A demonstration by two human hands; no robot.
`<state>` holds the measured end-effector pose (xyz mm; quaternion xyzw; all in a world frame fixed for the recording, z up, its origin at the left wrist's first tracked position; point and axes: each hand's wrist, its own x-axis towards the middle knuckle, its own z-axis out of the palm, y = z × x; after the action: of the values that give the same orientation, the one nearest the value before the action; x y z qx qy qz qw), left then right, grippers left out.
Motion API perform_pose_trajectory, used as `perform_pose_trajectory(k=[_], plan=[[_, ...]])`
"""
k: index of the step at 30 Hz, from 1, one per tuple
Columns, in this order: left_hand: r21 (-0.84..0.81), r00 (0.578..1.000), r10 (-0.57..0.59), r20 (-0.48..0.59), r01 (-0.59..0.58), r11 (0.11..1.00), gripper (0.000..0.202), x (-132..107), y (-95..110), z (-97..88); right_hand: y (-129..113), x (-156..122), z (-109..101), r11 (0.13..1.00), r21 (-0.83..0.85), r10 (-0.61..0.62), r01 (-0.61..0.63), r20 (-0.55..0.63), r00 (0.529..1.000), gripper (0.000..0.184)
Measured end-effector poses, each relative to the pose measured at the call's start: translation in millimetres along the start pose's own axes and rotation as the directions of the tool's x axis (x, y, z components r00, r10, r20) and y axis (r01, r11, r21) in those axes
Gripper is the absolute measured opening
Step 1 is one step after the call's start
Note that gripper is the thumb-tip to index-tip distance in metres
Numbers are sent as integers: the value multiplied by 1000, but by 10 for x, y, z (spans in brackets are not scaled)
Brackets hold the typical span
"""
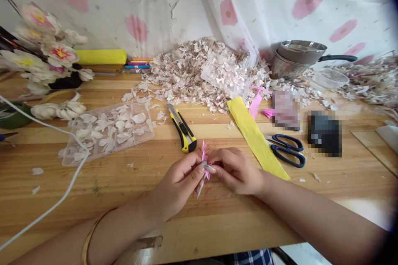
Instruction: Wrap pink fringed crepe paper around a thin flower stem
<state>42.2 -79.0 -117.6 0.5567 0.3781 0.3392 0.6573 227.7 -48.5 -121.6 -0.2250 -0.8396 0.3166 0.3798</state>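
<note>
Near the middle of the table, my left hand (pixel 183 178) pinches a slim, pale-tipped stick (pixel 200 190) whose kind I cannot make out. Fringed pink crepe paper (pixel 204 151) stands up around its upper part, between both hands. From the other side my right hand (pixel 234 169) is closed on the same pink paper, thumb and fingertips pressed together. Fingers cover most of where paper and stick meet. Just beyond my left hand lies a yellow and black utility knife (pixel 183 130). A yellow crepe paper strip (pixel 256 136) slants past my right hand, beside dark-handled scissors (pixel 287 149).
White petals fill a clear compartment tray (pixel 108 132) at left, with a white cord (pixel 73 178) crossing over it. Behind rises a heap of dried petals (pixel 192 70). Pots (pixel 298 58) stand at back right, artificial flowers (pixel 46 49) at back left. Pink scraps (pixel 255 105) lie near the yellow strip.
</note>
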Motion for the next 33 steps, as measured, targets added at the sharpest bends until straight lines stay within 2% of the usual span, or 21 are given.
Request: perform_pose_trajectory(k=[7,12,14,17,19,23,33], plan=[[-80,999,-32,14,33,996,39,4,-4,-10,-13,19,-10,992,-105,-76,74,-6,997,10],[-347,995,-75,60,91,934,27,-15,4,40,-65,22,0,978,-187,-110,90,-96,989,6],[-398,994,-77,82,103,911,25,-28,4,55,-88,20,7,969,-221,-145,113,-134,980,5],[-380,996,-44,83,72,922,24,-43,-5,57,-108,16,16,957,-250,-192,144,-177,965,6],[-360,997,-31,77,57,931,25,-47,-7,53,-111,13,16,955,-251,-204,159,-165,965,4],[-335,996,-30,82,56,941,27,-51,22,58,-101,3,6,958,-238,-190,161,-103,976,6],[-286,997,-23,68,42,957,28,-57,23,50,-84,-4,18,979,-159,-150,129,-125,981,10]])
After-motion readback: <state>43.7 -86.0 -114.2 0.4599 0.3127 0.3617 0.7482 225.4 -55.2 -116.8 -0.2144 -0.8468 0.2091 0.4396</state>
